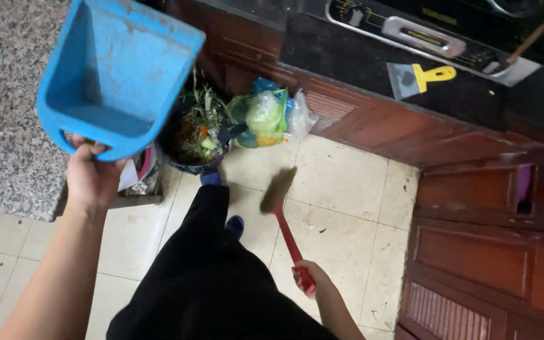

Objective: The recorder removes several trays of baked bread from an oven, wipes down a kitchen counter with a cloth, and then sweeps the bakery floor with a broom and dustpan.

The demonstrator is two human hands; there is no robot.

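Left hand (90, 177) grips the blue dustpan (116, 72), raised empty at 10 o'clock beside the full bin (195, 137). Right hand (311, 278), closed on the red-handled brush (283, 217), holds it over the floor (341, 208) at 6 o'clock. A few specks look left to sweep.

The broom head (278, 187) is showing only as a motion-blurred smear. The blue dustpan (118, 69) is hiding the left hand's fingers (85, 142) and part of the bin (193, 135). The picture's bottom edge is cutting off both forearms.
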